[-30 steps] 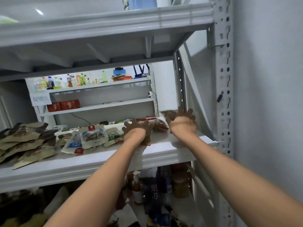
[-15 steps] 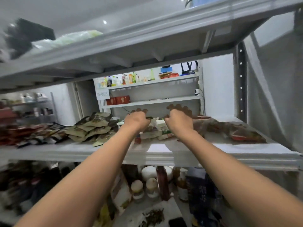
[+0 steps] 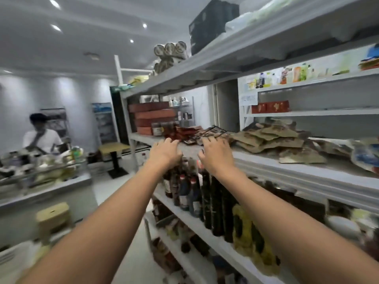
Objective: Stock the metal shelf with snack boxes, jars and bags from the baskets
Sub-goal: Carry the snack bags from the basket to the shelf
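Observation:
Both arms reach forward to the front edge of the grey metal shelf [image 3: 287,167]. My left hand [image 3: 164,150] hovers at the shelf lip, fingers loosely bent, holding nothing. My right hand [image 3: 215,151] is beside it, fingers slightly curled over the lip, also without anything in it. Just behind the hands lie dark snack bags [image 3: 209,134]. Further right a heap of tan snack bags [image 3: 272,138] covers the shelf board. Red-brown snack boxes [image 3: 153,116] are stacked at the shelf's far left end, with jars [image 3: 162,128] in front of them.
Bottles [image 3: 194,193] and yellow packs [image 3: 250,242] fill the shelf below. The top shelf carries a black crate [image 3: 211,25]. To the left, a counter [image 3: 41,181] piled with goods, a person in a white shirt [image 3: 41,136] behind it. A tan carton [image 3: 53,218] sits low left.
The view has swung left along the shelf. Both hands have left the clear-packed bags at the right end and now sit at the shelf's front edge near the dark bags.

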